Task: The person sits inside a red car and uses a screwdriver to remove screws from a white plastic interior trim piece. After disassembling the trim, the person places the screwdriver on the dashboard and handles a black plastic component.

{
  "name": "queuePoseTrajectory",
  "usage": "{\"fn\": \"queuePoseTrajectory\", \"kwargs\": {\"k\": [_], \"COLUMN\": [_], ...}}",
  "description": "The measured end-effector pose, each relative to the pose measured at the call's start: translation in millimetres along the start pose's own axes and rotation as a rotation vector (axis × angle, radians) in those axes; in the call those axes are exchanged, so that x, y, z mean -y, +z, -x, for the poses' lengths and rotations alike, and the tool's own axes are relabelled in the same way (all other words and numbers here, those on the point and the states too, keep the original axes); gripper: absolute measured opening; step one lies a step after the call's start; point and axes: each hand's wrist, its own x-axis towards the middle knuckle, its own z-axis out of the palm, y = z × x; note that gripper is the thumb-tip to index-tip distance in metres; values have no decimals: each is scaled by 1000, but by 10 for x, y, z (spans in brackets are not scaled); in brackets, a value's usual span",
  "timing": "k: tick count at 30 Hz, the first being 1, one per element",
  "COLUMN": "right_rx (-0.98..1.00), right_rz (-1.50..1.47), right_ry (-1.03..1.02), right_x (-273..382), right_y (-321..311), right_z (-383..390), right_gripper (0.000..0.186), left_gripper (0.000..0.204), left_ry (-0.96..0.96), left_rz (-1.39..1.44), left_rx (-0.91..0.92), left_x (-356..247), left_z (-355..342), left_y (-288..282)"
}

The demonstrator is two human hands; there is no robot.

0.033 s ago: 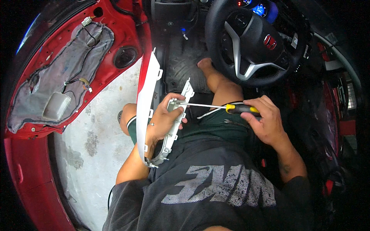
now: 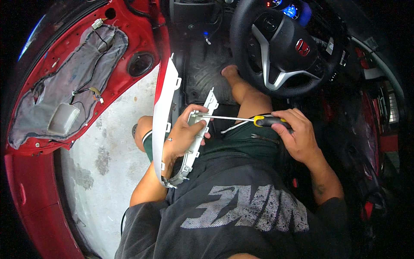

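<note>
Slight roll of the screwdriver [image 2: 264, 121] there, its handle turned a touch in the right hand [image 2: 298, 134], pinched between thumb and fingers! Tip's at the white trim [image 2: 160, 129], above the lap, the left hand [image 2: 185, 134] clasping one arm of it.

Open red metal car door [image 2: 134, 39], left; stained pale grey concrete floor [image 2: 117, 144] beside it. Silver-trimmed round black steering wheel [image 2: 282, 41], blue-lit gauges [image 2: 290, 11] behind; ribbed black floor mat [image 2: 202, 64]; dim light.
</note>
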Motion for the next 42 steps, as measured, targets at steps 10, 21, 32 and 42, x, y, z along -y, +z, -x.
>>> {"fn": "queuePoseTrajectory", "kwargs": {"k": [10,21,32,42], "right_rx": [-69,-80,-59,-10], "right_rz": [-85,-211,-848,-870], "right_ry": [20,-37,168,262], "right_x": [76,78,0,-92], "right_y": [-100,-247,-118,-59], "right_z": [-47,-107,-28,-21], "right_gripper": [38,29,43,36], "left_gripper": [33,37,35,36], "left_ry": [-7,-9,-20,-43], "left_rz": [36,72,80,67], "left_rx": [18,24,47,24], "left_x": [24,12,86,99], "left_z": [-11,-6,-32,-32], "left_y": [-44,-70,-71,-55]}}
